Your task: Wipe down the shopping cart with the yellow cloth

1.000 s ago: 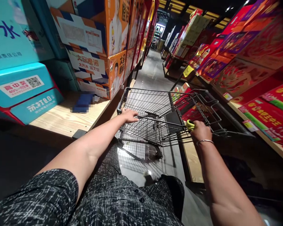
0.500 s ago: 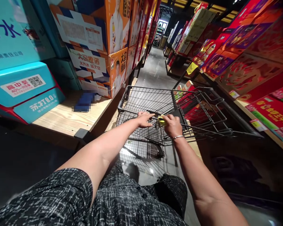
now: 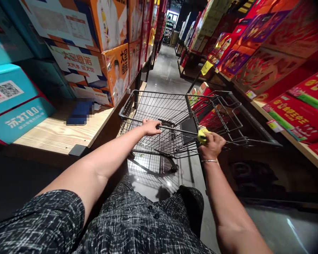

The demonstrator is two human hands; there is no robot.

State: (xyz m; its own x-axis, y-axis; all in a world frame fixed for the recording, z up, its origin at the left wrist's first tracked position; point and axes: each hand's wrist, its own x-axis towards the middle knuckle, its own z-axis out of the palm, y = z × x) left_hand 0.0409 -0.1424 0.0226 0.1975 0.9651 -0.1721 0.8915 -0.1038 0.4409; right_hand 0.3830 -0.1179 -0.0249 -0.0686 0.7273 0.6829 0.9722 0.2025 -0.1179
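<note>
"So, what is occupying the left?"

"Turquoise carton, one, and dark-blue phone-like item, one, both sitting on a wooden shelf; orange-soda cartons, stacked, standing beyond."

"Centre?"

"Wire shopping cart, one, black, standing sideways in the aisle. Left hand is resting at its near top rail; I cannot tell whether the fingers are wrapping it."

"Farther right?"

"Yellow cloth-like wad, one, lying against the rail; the right hand is gripping it, fingers bunching. Red gift boxes are lining the right-hand shelf."

"Risks?"

"Uneven pressing could be rolling the cart into a shelf edge; a slackening grip could be letting the wad fall."
</note>
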